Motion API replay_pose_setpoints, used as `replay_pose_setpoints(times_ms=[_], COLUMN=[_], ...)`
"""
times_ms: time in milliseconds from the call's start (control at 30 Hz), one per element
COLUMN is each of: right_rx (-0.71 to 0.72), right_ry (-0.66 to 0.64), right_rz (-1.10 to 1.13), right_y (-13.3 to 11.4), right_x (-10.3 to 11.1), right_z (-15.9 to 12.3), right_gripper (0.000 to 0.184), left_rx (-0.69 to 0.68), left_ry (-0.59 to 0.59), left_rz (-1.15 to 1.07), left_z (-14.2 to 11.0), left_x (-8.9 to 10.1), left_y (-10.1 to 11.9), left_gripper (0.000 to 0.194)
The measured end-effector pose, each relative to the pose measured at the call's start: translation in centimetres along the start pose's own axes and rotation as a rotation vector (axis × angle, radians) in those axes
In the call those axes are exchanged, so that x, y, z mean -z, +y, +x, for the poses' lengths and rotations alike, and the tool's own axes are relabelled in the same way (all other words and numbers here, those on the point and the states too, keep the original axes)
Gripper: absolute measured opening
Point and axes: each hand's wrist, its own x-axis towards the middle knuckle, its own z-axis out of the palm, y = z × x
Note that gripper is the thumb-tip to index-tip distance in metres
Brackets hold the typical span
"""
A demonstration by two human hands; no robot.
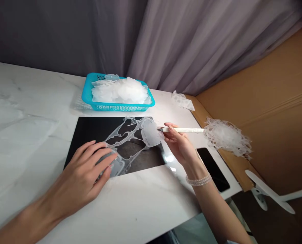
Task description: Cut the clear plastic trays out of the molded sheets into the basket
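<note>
A translucent plastic sheet with cut-out shapes [133, 135] lies on a black mat [92, 127]. Its thin webbing links a rounded frosted piece at the upper right to a similar piece beneath my left fingers. My left hand [87, 169] rests on the sheet's lower left part, fingers extended and slightly spread, pressing nothing between them. Closed around a slim white pen-shaped tool [186, 130] is my right hand [177, 142]. The tool's dark tip is at the right edge of the frosted piece [151, 132]; whether it touches cannot be made out.
Behind the mat stands a turquoise basket [120, 107] heaped with frosted plastic pieces. A tangle of clear plastic strips [226, 137] lies at the right, near a cardboard panel [273, 101]. A phone [214, 169] sits beside my right wrist. White scraps [183, 101] lie at the back.
</note>
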Motion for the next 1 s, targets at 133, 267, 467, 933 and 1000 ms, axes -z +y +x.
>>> replay_pose_setpoints(times_ms=[133,267,467,933,1000], right_rx=[0.277,0.562,0.385,0.213,0.318], right_ry=[-0.170,-0.574,-0.367,-0.351,-0.279], right_rz=[-0.359,-0.662,-0.758,-0.773,-0.867], right_y=[-0.8,-1.6,-1.3,1.3,1.9], right_x=[-4.1,-5.5,-4.1,-4.7,-4.2], right_z=[-2.7,-4.9,-3.9,-0.3,-0.1], right_gripper=[0.018,0.023,0.023,0.034,0.033], left_rx=[0.517,0.981,0.930,0.823,0.787], left_ry=[0.020,-0.304,-0.318,-0.184,-0.103], left_rz=[-0.435,-1.255,-1.269,-0.823,-0.698], left_z=[3.8,7.6,8.2,6.9,6.5], left_x=[1.7,0.3,-2.1,-1.7,-1.1], left_y=[2.1,2.0,2.1,4.2,4.7], left_gripper=[0.040,0.057,0.021,0.029,0.025])
